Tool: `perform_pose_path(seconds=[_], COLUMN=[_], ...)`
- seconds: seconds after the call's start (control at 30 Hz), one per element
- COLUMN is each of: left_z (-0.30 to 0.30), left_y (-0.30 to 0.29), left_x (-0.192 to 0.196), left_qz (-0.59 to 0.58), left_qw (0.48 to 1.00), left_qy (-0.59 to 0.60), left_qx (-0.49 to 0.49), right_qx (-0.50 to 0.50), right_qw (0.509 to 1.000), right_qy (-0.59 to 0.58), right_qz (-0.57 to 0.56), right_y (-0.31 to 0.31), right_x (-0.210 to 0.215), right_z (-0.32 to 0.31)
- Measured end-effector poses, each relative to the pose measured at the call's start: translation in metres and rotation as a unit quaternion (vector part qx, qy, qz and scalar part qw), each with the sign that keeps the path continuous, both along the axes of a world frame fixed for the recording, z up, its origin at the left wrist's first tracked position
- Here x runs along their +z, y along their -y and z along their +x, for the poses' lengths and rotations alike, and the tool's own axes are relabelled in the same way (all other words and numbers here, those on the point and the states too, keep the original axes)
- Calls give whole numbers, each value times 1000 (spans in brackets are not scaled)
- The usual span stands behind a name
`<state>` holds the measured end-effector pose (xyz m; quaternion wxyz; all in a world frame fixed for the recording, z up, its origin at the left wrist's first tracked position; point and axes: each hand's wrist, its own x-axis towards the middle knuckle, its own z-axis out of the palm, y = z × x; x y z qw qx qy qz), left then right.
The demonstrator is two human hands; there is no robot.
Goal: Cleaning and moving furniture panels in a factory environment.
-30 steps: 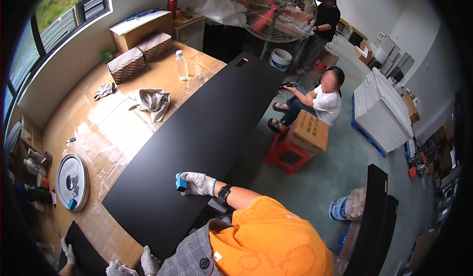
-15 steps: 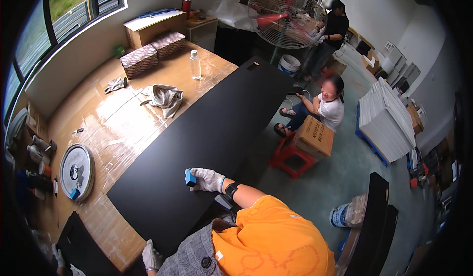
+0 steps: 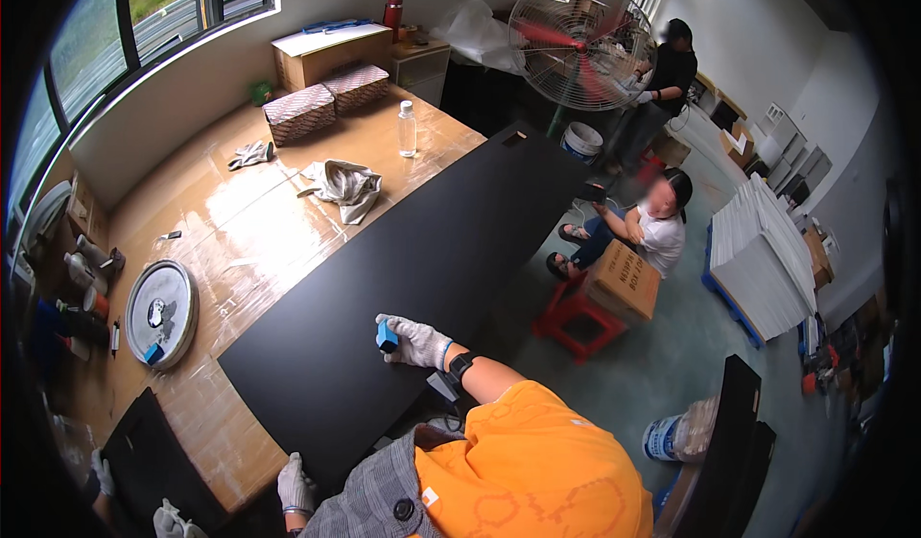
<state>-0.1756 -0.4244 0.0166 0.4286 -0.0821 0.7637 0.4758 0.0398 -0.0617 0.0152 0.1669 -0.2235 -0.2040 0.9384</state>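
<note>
The gloved right hand (image 3: pixel 418 344) has its fingers closed on a blue block (image 3: pixel 388 337), above or on the black panel (image 3: pixel 413 250) near its right edge — contact with the surface is not clear. The gloved left hand (image 3: pixel 295 485) is at the panel's near corner; I cannot tell whether it grips there. A tan table (image 3: pixel 206 269) spreads out on the left, with the long panel lying along its right side. A smaller black sheet (image 3: pixel 158 461) is at lower left. Beyond stand two patterned boxes (image 3: pixel 300 114); nearer lies a round grey tray (image 3: pixel 175 284). A crumpled cloth (image 3: pixel 347 190) rests mid-table, then a clear bottle (image 3: pixel 408 135) — upright — and, smallest, a second blue piece (image 3: pixel 153 354) on the tray.
</note>
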Motion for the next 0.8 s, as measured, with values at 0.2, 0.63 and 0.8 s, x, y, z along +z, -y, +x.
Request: perform_pose_path(seconds=[0.2, 0.63, 0.8], left_z=[0, 7, 10], left_y=[1, -3, 0], left_x=[-9, 33, 26], left_qz=[-65, -104, -89], left_qw=[997, 978, 984], left_qy=[-42, -127, -107], left_qx=[-28, -129, -113], right_qx=[-20, 104, 153], right_qw=[999, 990, 979], right_qy=[30, 49, 113], right_qz=[-36, -83, 68], right_y=[-5, 41, 49], right_x=[3, 79, 101], right_z=[-24, -117, -155])
